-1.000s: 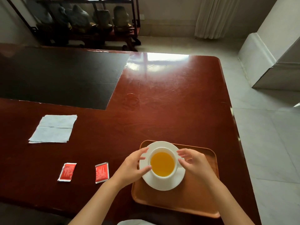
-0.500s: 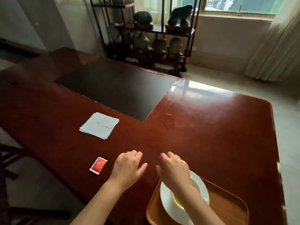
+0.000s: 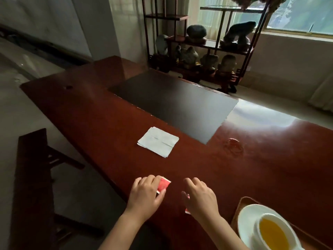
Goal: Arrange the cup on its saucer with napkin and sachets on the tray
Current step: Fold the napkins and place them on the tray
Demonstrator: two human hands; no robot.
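My left hand (image 3: pixel 146 193) lies on a red sachet (image 3: pixel 164 184) near the table's front edge, fingers on top and thumb pinching its near corner. My right hand (image 3: pixel 201 198) hovers with fingers apart over the second red sachet (image 3: pixel 187 212), which is mostly hidden; only a small red corner shows. A folded white napkin (image 3: pixel 158 141) lies flat farther out on the table. At the bottom right, the white cup (image 3: pixel 275 231) of yellow tea stands on its white saucer (image 3: pixel 246 219) on the brown tray (image 3: pixel 239 204).
The long red-brown table (image 3: pixel 261 168) has a dark inset panel (image 3: pixel 173 103) beyond the napkin. A dark bench (image 3: pixel 32 177) stands left of the table. A shelf of stones (image 3: pixel 201 51) is against the far wall.
Both hands left the cup and moved left to the sachets. My view swung left and up, so the tray now sits at the bottom right corner.
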